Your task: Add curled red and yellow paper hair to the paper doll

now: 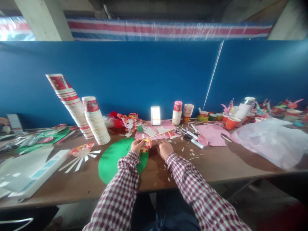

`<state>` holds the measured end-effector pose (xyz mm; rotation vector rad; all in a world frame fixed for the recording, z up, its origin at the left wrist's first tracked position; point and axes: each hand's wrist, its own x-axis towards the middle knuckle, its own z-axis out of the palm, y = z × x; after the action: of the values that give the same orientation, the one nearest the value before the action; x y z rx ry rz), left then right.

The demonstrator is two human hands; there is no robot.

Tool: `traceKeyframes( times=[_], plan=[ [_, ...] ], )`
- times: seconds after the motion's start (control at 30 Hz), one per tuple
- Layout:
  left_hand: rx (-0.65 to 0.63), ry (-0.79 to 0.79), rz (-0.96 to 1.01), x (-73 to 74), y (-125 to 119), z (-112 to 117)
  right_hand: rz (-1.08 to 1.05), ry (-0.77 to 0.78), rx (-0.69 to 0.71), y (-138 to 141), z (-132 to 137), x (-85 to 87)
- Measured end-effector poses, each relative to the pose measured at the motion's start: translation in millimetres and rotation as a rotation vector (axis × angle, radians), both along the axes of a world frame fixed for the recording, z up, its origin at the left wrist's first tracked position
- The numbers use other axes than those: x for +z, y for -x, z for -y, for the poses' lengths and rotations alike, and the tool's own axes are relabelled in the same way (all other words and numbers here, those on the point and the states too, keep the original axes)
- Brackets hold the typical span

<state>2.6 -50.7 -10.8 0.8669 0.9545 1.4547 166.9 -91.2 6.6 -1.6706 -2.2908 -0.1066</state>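
My left hand and my right hand meet over the brown table, both in red checked sleeves. Between them sits a small red and yellow paper ornament. The left hand's fingers pinch it. My right hand is curled beside it, with its fingertips against the piece. A thin wooden stick lies just beyond the hands. Under my left wrist lies a green oval paper sheet.
Two leaning stacks of paper cups stand at the left, shorter stacks at the centre back. Pink paper, pens, scissors and scraps lie to the right, beside a clear plastic bag. A cut cup flower lies at the left.
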Motion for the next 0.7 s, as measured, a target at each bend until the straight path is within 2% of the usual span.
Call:
traceKeyframes(
  times=[0.7],
  plan=[
    [-0.016,-0.008,0.007,1.2,-0.6,1.1,-0.008,-0.023,-0.007,0.3,-0.7,-1.3]
  ],
)
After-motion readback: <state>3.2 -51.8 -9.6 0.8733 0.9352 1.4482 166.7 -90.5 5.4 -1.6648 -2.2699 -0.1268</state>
